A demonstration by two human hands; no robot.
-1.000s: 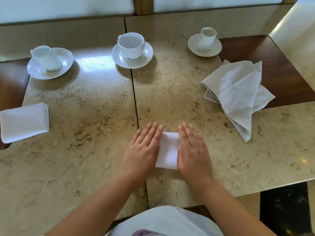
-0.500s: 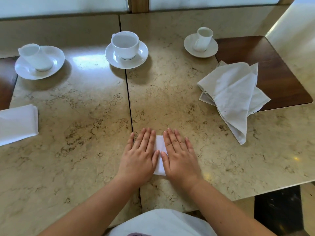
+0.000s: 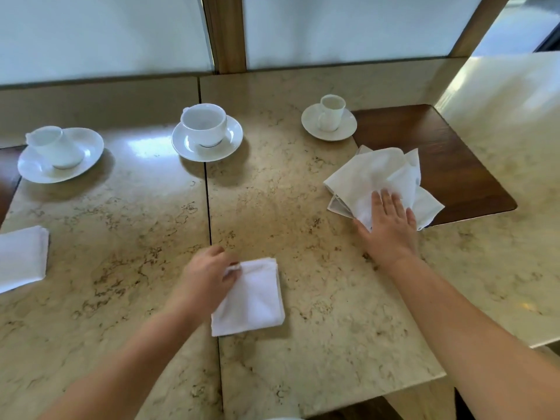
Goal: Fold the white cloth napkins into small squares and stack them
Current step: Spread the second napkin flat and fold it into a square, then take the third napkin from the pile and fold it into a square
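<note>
On the marble bench (image 3: 127, 237) my right hand (image 3: 386, 225) lies flat, fingers spread, on the rumpled pile (image 3: 381, 177) of loose white napkins. Nearer me lies the folded napkin (image 3: 251, 301) — a near-square, slightly longer away from me — its far-left corner pinched in my left hand (image 3: 206, 277).

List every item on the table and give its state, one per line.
Folded napkin: small square, flat, corner pinched by left hand.
Unfolded napkins: loose pile, right hand flat on it.
Napkin stack: folded, at left edge.
Left cup: tilted on saucer.
Middle cup: upright, empty.
Right cup: upright.
</note>
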